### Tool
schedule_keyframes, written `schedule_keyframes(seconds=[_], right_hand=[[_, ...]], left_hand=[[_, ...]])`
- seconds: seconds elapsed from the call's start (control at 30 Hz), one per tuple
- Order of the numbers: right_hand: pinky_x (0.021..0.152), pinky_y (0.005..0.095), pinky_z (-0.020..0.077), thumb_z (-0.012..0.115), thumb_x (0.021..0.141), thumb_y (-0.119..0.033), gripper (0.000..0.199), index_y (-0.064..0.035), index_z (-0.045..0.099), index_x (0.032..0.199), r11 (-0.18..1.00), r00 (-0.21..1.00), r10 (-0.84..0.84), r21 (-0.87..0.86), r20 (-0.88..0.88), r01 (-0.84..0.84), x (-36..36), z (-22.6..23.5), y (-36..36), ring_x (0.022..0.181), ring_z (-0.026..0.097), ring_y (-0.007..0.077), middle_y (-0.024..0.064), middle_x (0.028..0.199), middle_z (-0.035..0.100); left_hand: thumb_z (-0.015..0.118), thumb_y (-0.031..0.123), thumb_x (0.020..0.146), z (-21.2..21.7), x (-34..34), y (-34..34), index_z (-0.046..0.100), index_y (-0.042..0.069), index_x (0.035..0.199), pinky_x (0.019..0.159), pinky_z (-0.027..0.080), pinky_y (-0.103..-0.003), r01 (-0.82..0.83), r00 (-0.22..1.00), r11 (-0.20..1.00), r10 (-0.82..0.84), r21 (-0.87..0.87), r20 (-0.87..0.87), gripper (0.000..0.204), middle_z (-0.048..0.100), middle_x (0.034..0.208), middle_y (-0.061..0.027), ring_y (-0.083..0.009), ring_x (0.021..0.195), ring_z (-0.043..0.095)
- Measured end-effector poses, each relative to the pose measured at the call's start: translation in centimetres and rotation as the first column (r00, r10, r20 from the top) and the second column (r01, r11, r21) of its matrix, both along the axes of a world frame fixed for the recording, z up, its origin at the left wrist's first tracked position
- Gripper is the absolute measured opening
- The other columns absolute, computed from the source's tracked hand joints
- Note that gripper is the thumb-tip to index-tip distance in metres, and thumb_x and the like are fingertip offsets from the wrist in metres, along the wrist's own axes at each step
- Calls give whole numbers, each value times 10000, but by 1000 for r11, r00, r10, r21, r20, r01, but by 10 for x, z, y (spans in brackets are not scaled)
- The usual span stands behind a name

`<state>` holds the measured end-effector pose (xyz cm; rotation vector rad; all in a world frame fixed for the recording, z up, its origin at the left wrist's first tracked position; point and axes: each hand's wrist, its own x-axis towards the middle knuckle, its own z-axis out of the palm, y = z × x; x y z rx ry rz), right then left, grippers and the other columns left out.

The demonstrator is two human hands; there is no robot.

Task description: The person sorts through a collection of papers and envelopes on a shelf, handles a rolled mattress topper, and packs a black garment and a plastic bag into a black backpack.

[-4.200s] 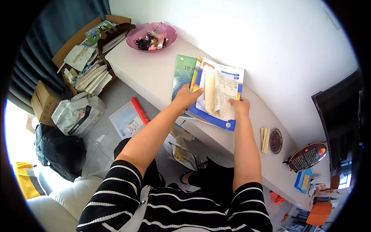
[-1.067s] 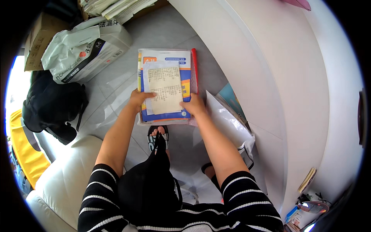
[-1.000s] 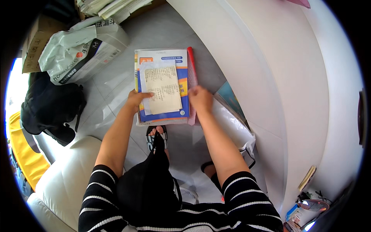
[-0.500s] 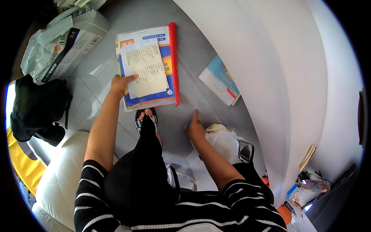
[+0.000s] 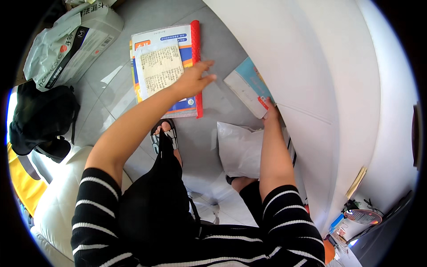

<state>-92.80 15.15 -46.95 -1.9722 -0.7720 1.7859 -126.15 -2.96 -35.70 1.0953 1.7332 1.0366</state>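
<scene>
On the grey tiled floor [image 5: 210,106], right side: rectangular blue-and-white paper book [image 5: 250,86], probably lightish, bendy, slick. Right hand [image 5: 271,113] is at its near corner, decent spot; can't tell if it's gripping. Left hand [image 5: 192,82]: fingers spread, nothing held.

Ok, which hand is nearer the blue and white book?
Right: the right hand is at the lower corner of the book; the left hand is off to its left, over the red strip.

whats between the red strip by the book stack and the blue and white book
In the head view, grey floor lies between the red strip and the blue and white book, the left hand hanging partly over it.
</scene>
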Motion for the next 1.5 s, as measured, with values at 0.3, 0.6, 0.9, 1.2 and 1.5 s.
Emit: schedule_keyframes(seconds=[0.3,0.6,0.9,1.2,1.5], right_hand=[[798,449,513,623,863,-375,439,-117,551,1211,989,975,-145,-34,-166,141,-16,-5,14,993,611,261,100,1175,608],[853,477,501,550,912,-341,400,-88,534,1221,976,893,-204,-14,-402,216,-2,-8,31,1032,601,283,114,1185,604],[904,488,488,520,935,-226,349,-39,514,1229,922,937,-258,-350,-235,166,-32,55,-88,1066,590,300,139,1198,592],[935,486,470,573,904,-177,347,-40,513,1217,928,948,-148,-372,-283,33,-26,65,-151,1098,567,317,164,1208,569],[987,453,403,562,910,-340,422,-42,524,1206,909,945,-302,-335,-123,247,-25,68,-145,1129,523,290,138,1198,567]], left_hand=[[571,455,863,-79,47,97,407,-47,1341,1045,345,-391,132,980,940,-171,-315,-101,713,455,1344,-242,-347,1276,412],[770,282,733,-44,79,110,606,-34,1143,750,528,-355,-22,931,870,197,-492,308,542,640,1082,-159,-262,979,629],[723,76,719,17,48,0,473,-47,1270,848,512,-394,146,650,821,340,-551,679,618,576,1212,-176,-283,1071,588],[671,-11,697,-5,63,-81,473,-35,1264,956,426,-354,51,629,849,382,-526,677,601,591,1180,-161,-277,1101,565],[725,250,716,-1,87,-92,549,-52,1051,808,484,-399,-89,954,972,145,-217,261,485,635,967,-249,-366,948,625]])
